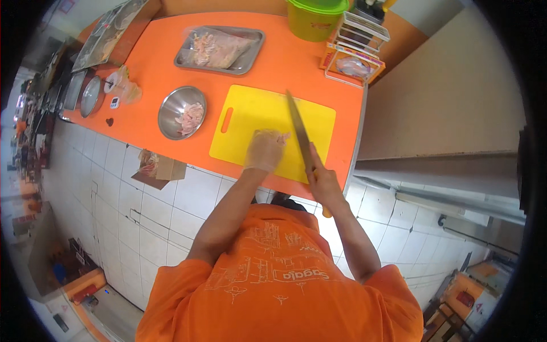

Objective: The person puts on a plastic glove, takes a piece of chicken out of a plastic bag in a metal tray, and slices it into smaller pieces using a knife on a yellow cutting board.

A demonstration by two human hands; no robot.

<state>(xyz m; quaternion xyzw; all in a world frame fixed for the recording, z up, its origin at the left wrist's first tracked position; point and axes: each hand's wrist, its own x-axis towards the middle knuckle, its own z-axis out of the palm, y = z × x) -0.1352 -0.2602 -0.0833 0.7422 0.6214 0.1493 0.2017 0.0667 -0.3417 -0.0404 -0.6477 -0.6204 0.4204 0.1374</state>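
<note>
My left hand (265,150), in a clear plastic glove, is closed on a small piece of raw pale meat (284,138) over the yellow cutting board (242,108). My right hand (325,183) grips a long knife (298,125) near the board's right front corner; its yellow handle end sticks out below the hand. The blade points away from me, to the right of the meat and apart from it. Left of the board stands a steel bowl (166,117) with pale pink meat pieces (191,118) in it.
A metal tray (244,67) with bagged raw meat (219,50) lies behind the bowl on the orange table (142,62). At the back right are a green bucket (310,24) and a white rack (358,41). An open cardboard box (170,170) is below the table's front edge.
</note>
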